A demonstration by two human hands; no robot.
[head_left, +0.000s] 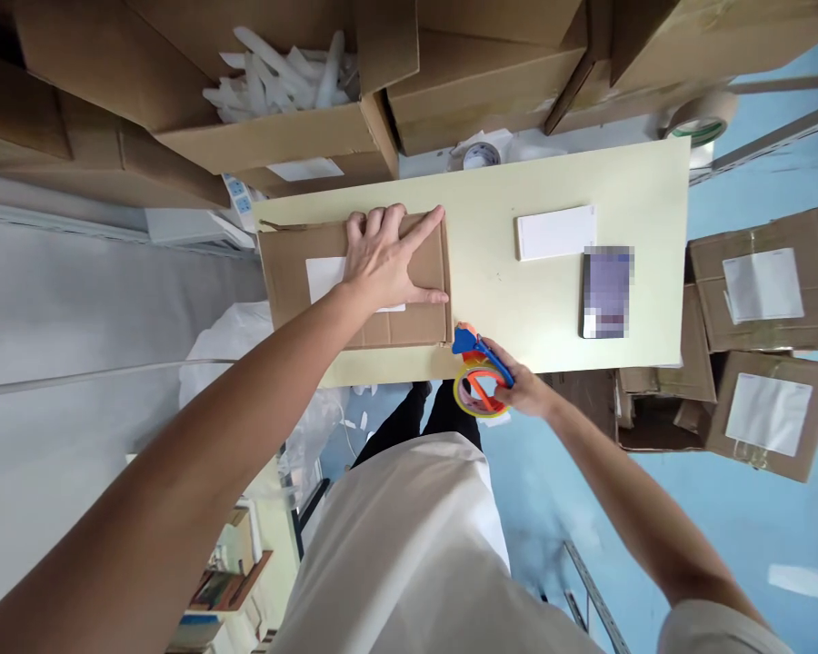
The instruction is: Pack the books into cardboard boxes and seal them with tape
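Pale table (pixel 518 313) seen from above, backed by a row of cartons (pixel 483 91); one of these, gaping, holds white strips (pixel 286 82). On the table's left half lies a flat box (pixel 284 272), its long axis running left to right, roughly along the table. The left hand (pixel 380 266) rests on its top, fingers spread, the index reaching to the far right corner and the thumb to the right edge (part of a white label (pixel 324 277) shows beside the hand). The right hand (pixel 523 389) is curled around a tape dispenser (pixel 464 341), blue and orange, loaded with a roll; the exact placing of its fingertips cannot be told. Note the key relation: the dispenser's blue head sits just beside the near right corner of the box, so that the box lies to the left of the right hand and slightly farther from the body. Whether head and cardboard touch cannot be made out. Of the two hands, the left is nearer the box, being upon it. Farther right, well apart from the box, lie a white stack (pixel 556 233) and a phone (pixel 605 295), its screen blurred; beyond, labelled cartons (pixel 763 283) show against blue floor (pixel 538 481).
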